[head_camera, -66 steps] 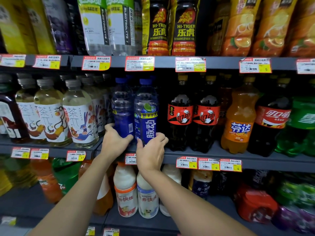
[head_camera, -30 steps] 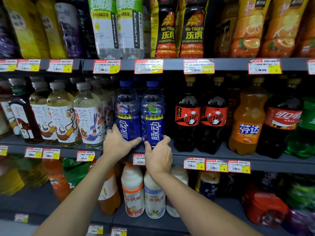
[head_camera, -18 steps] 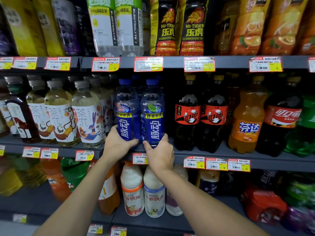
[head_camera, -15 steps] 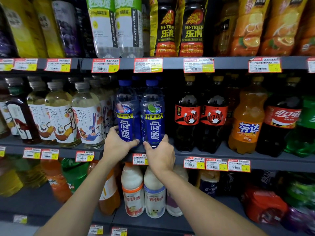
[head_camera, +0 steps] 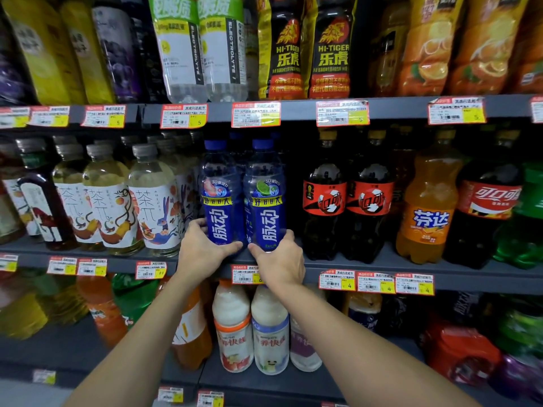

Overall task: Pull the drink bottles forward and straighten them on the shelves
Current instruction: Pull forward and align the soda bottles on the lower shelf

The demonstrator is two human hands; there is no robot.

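Middle shelf [head_camera: 382, 264], front edge: two blue sports-drink bottles, upright, side by side and touching, blue caps on, labels facing out. Left blue bottle [head_camera: 220, 195]: grasped low down by the person's left hand [head_camera: 202, 251], fingers curled round its left flank, thumb lying across the bottom of the label. Right blue bottle [head_camera: 266, 201]: grasped at its base by the right hand [head_camera: 279, 259], thumb at the front, fingers wrapped round the right side. More blue caps show dimly behind the pair. Just left of them: a row of pale tea bottles [head_camera: 152, 201] with illustrated white labels. Just right: two black cola bottles [head_camera: 324, 201] with red bands, then an orange soda bottle [head_camera: 429, 207] and a red-labelled cola bottle [head_camera: 484, 207]. Shelf above: clear electrolyte bottles [head_camera: 182, 48] and black-and-yellow energy-drink bottles [head_camera: 288, 54]. Shelf below, under the forearms: white milky drink bottles [head_camera: 235, 324]. Red-and-yellow price tags [head_camera: 254, 114] line the shelf edges.
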